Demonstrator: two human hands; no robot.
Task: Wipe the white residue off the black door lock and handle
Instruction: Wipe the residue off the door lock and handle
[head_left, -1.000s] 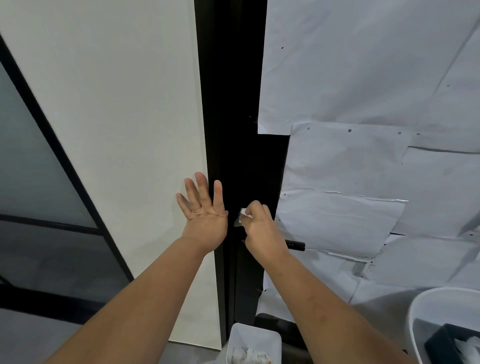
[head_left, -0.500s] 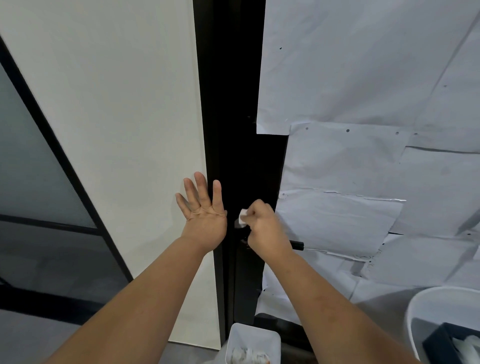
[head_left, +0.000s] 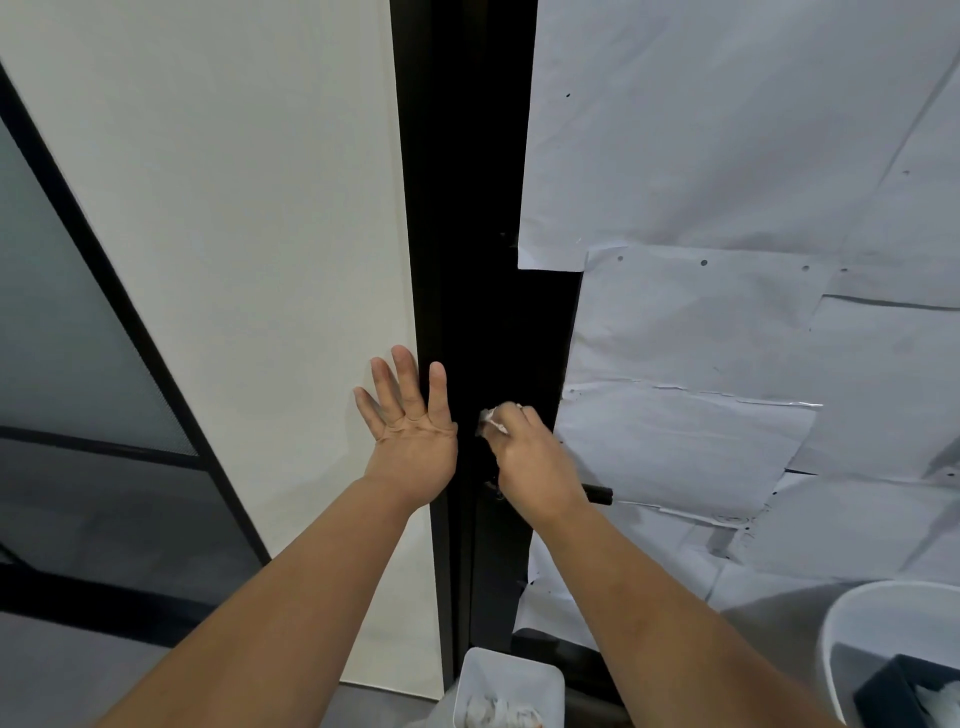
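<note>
A black door (head_left: 483, 260) stands between a white wall panel and paper-covered surface. My right hand (head_left: 535, 462) is shut on a small white wipe (head_left: 491, 418), pressing it against the black lock area, which the hand mostly hides. The tip of the black handle (head_left: 600, 493) sticks out to the right of that wrist. My left hand (head_left: 410, 426) lies flat with fingers spread on the white wall panel, at the edge of the black door frame.
White paper sheets (head_left: 727, 312) cover the door to the right. A small white bin (head_left: 511, 691) with used wipes sits on the floor below. A larger white tub (head_left: 883, 623) holding a dark box is at the bottom right. A dark glass panel (head_left: 62, 338) is at the left.
My right hand with the wipe has shifted slightly up and to the left over the lock. My left hand has stayed flat on the wall.
</note>
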